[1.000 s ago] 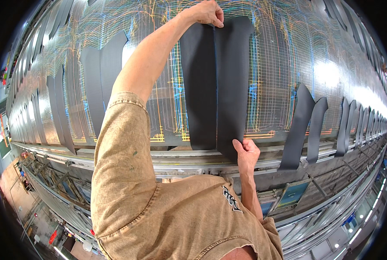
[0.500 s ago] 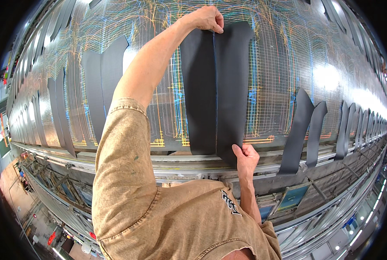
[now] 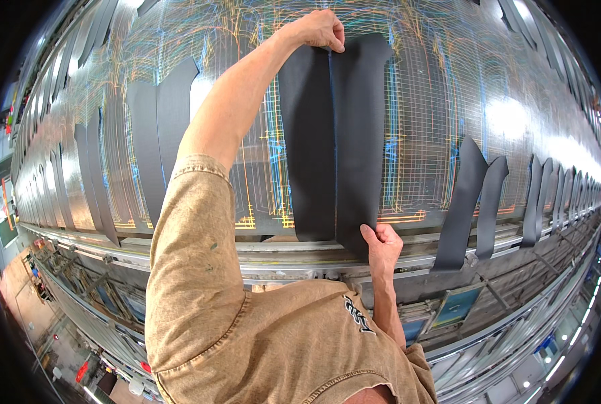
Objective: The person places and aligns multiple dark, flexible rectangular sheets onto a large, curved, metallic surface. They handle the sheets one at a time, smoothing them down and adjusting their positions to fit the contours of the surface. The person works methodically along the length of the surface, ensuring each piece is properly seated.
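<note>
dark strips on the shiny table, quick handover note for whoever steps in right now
Left hand: fingertips down on the far end of the seam between the two middle strips; grip unclear.
Right hand: pinching the near end of the right strip.
Left strip lies flat beside it, edges meeting, on the line-lit table.
Done: the pair is laid side by side.
Left: the right strip's near end is not yet released.

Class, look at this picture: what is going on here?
A person leans over a long shiny metal surface marked with coloured lines. The left hand presses the far end of a dark strip, and the right hand pinches its near end. A matching strip lies right beside it; more dark strips lie farther along.
</note>
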Available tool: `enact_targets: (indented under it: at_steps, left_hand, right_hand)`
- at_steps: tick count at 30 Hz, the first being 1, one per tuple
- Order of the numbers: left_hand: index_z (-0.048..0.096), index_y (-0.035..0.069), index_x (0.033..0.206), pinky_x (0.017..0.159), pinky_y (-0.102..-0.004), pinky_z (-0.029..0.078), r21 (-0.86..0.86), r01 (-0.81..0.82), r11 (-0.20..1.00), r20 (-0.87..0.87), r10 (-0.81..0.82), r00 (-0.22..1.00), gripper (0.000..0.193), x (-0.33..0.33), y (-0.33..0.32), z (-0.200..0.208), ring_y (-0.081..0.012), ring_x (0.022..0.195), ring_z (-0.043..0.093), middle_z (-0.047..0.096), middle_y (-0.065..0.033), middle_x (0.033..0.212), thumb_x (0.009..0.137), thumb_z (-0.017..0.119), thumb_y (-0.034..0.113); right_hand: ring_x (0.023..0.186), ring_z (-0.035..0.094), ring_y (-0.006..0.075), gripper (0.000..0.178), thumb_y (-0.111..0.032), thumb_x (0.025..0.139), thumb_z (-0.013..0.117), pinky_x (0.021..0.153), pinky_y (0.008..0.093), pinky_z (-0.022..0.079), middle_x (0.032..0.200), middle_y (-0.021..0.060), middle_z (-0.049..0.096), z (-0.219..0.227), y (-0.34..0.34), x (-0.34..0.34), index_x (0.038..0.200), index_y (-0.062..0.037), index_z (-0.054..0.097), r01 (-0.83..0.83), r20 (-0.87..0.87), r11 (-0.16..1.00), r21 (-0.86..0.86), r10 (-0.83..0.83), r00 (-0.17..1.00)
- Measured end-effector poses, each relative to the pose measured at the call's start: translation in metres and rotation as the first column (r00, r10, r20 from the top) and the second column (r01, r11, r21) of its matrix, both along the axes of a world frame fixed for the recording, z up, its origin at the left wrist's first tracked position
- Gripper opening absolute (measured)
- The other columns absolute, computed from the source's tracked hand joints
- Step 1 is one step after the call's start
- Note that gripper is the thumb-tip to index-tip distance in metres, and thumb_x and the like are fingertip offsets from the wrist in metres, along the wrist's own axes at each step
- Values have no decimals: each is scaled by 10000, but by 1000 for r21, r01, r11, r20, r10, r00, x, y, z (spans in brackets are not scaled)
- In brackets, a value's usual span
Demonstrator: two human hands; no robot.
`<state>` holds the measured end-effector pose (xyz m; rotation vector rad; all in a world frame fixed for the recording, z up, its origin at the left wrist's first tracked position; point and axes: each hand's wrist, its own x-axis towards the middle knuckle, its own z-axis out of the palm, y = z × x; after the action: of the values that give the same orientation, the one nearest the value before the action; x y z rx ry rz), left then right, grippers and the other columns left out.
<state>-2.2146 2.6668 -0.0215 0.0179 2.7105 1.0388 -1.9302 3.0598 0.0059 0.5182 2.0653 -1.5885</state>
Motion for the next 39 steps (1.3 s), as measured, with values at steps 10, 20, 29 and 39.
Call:
enact_targets:
  at_steps: [10,20,29,39]
  left_hand:
    - [709,64,868,745,-368,529,-77,-17,997,26,19,999,234,2,8,13,-228,842,666,694,-79,799,694,794,196]
    - [446,16,1370,1098,-520,340,-402,57,914,-565,-297,770,697,116,125,31,-392,1360,379,429,-200,1430,804,744,293]
    - [324,-24,1478,1194,-539,114,-285,235,929,-332,-326,885,839,261,224,-4,-330,1487,183,250,-199,1580,900,518,553]
    - [278,97,1525,1196,-546,122,-633,-25,773,-392,-293,872,688,66,81,-22,-318,1488,174,249,-113,1597,1011,300,553]
  right_hand:
    - [580,422,13,188,-56,818,768,509,198,336,643,-61,540,4,-4,-2,749,-16,598,-19,-36,997,76,22,999]
    - [555,377,26,284,-71,801,801,485,216,319,597,-48,473,5,-3,1,734,-24,529,-76,-155,980,183,105,982]
    - [549,418,43,250,-55,786,799,487,234,348,634,-22,529,1,7,3,789,-11,553,-114,-121,981,154,134,984]
    - [699,568,245,331,-260,748,836,628,366,470,740,77,629,0,11,10,841,-48,599,-183,-242,800,571,377,894]
